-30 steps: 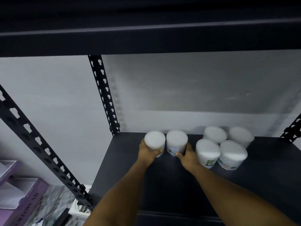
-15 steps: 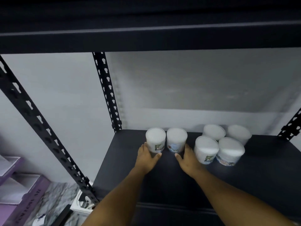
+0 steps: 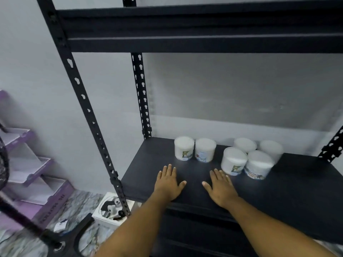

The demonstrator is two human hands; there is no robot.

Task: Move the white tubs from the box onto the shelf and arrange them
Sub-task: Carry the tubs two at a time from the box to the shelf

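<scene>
Several white tubs with small labels stand on the dark shelf (image 3: 297, 191). Two of them, a left tub (image 3: 184, 150) and its neighbour (image 3: 205, 152), stand side by side near the back left. To their right is a cluster: two front tubs (image 3: 233, 163) (image 3: 258, 166) and two behind them (image 3: 245, 144) (image 3: 271, 148). My left hand (image 3: 169, 183) is flat over the shelf, fingers straight, short of the left pair. My right hand (image 3: 220, 187) is also flat with spread fingers, just left of the cluster. Neither holds anything. The box is out of view.
A black shelf board (image 3: 185, 32) runs overhead. Slotted black uprights (image 3: 87, 106) (image 3: 142, 97) frame the left side. On the floor at lower left are a white box with small items (image 3: 113, 208), purple trays (image 3: 27, 164) and a black stand (image 3: 55, 238).
Both hands let go of the left pair of tubs and drew back toward the shelf's front edge, now flat and empty. The view pulled back and tilted down.
</scene>
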